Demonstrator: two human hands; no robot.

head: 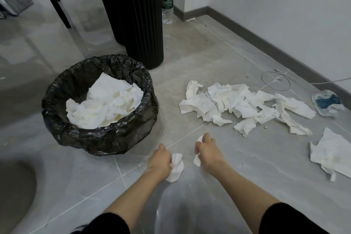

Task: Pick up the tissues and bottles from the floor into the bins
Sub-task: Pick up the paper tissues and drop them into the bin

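One bin (98,138), lined with a black bag and part-filled with tissues, stands left of a floor heap of tissues (228,100) too tangled to count; one more sheet (330,154) lies apart at the right. One bottle (167,2) stands upright by the wall behind a black column (133,15). The left hand (160,159) curls its fingers round one crumpled tissue (176,167), whose long axis runs toward the person; the right hand (207,150) pinches another tissue (197,160).

Bin (98,138): round, black-lined, holding crumpled white tissues (106,104).
Loose tissues (237,104): crumpled sheets strewn on floor (209,53) right of bin.
Tissue wad (175,167): gripped in left hand (159,159).
Second wad (197,159): in right hand (209,150).
Water bottle (167,4): clear, green-labelled, upright.
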